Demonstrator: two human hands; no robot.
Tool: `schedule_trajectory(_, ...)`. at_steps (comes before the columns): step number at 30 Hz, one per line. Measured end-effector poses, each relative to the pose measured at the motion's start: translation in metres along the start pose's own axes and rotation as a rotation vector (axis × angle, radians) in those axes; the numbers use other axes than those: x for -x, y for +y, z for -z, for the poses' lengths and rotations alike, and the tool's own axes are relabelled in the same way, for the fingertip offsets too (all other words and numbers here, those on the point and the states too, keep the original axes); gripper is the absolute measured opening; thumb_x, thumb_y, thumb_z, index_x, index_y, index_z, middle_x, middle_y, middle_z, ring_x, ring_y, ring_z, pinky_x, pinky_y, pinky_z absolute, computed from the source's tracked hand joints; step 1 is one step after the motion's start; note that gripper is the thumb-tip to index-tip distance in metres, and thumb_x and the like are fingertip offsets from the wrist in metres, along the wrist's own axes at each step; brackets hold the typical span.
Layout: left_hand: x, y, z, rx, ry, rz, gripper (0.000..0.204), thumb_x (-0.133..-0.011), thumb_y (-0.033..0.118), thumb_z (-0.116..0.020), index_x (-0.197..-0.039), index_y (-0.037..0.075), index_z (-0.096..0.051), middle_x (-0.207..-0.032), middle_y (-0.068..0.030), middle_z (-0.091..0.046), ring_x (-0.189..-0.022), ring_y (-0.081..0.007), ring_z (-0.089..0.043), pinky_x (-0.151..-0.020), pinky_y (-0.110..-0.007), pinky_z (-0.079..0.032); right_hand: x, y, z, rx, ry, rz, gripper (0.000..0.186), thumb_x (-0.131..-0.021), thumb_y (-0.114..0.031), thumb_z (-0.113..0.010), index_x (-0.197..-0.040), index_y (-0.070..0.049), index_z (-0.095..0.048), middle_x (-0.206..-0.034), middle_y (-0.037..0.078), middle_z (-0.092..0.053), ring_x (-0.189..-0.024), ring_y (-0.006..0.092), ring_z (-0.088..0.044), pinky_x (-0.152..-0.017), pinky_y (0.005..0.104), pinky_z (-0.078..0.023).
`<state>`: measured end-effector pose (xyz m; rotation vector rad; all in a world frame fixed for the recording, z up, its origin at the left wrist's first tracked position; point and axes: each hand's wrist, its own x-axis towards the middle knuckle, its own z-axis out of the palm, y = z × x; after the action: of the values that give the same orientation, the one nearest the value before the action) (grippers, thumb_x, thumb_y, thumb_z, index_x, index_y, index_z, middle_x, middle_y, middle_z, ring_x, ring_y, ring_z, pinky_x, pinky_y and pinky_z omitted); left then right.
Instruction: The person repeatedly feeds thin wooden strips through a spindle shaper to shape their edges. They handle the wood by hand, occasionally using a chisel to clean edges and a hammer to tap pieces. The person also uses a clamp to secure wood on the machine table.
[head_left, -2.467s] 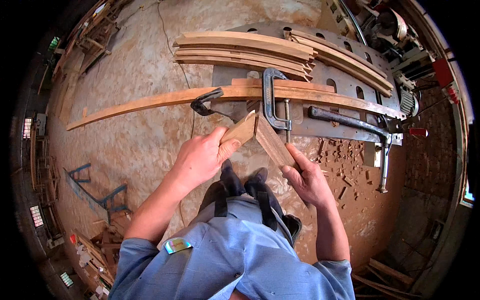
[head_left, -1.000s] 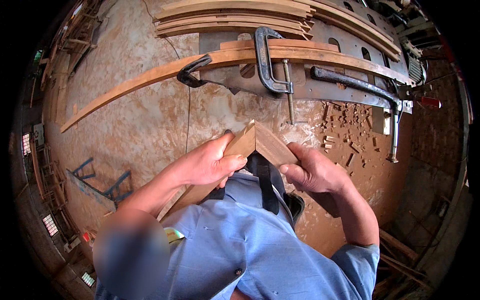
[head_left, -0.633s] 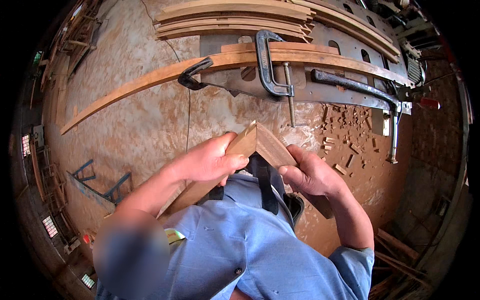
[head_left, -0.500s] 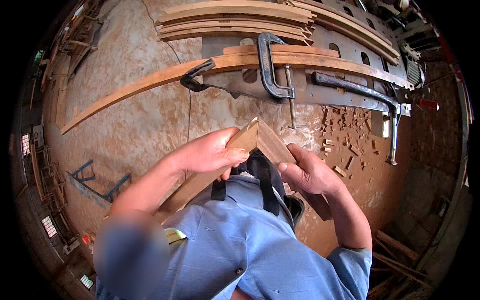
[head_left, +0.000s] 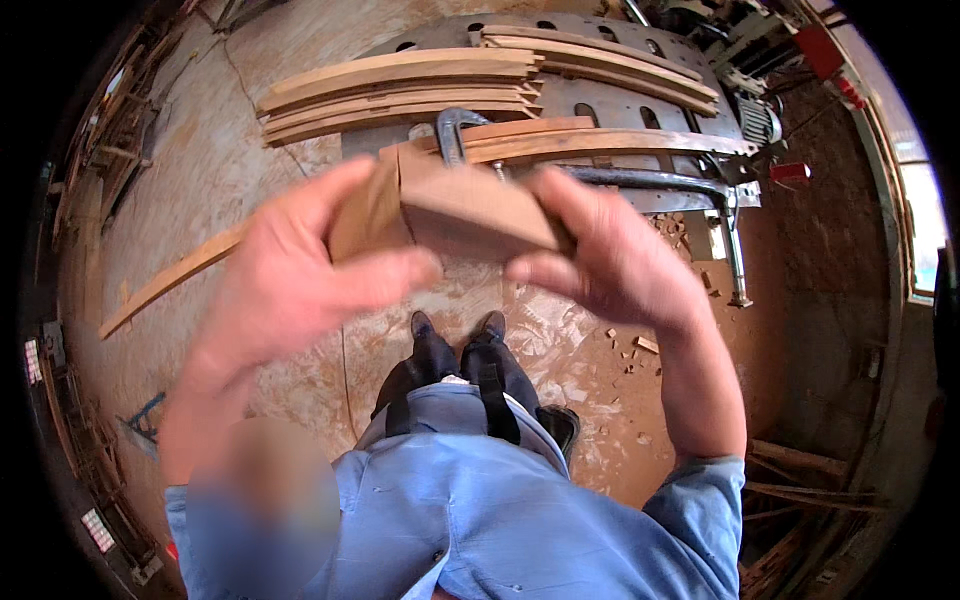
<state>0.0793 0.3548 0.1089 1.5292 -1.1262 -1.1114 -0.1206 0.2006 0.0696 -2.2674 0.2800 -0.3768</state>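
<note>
1. Left hand (head_left: 290,252) grips left board (head_left: 366,214) between thumb and fingers.
2. Right hand (head_left: 625,255) grips right board (head_left: 478,213) likewise.
3. Both meet at an angle between the hands; left yellowish, right browner.

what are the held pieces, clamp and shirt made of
Held pieces: likely bare wood, matte tan and brown, partly blurred. Clamp: probably painted metal; its frame is dark with pale highlights. Shirt: apparently woven cloth, matte blue with soft creases; fibre unclear.
</note>
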Motion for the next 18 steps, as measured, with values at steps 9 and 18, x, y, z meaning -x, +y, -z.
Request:
schedule_trajectory(9, -0.094, 0.061, -0.022, -0.488, -0.127, -0.043, 0.033, -0.080, 0.022, -0.070, -0.105, 0.002, -0.064, -0.075, 0.0014, -0.058, -0.065, -0.0071, -0.049, -0.057, -0.023, -0.039, -0.026, 0.066, 0.036, -0.320, 0.005, -0.249, 0.042, -0.091, -0.027, -0.066, -0.124, -0.003, -0.056, -0.099, 0.002, -0.063, -0.090, 0.0097, -0.056, -0.081, 0.0273, -0.047)
schedule_trajectory(18, -0.127, 0.053, -0.042, -0.615, -0.153, -0.016, 0.035, -0.081, 0.025, -0.068, -0.104, 0.001, -0.063, -0.074, 0.0012, -0.056, -0.066, -0.0083, -0.049, -0.058, -0.024, -0.039, 0.014, 0.140, 0.042, -0.523, 0.341, -0.287, 0.053, -0.090, -0.026, -0.064, -0.134, 0.000, -0.049, -0.109, 0.014, -0.066, -0.099, 0.0166, -0.060, -0.088, 0.0299, -0.048)
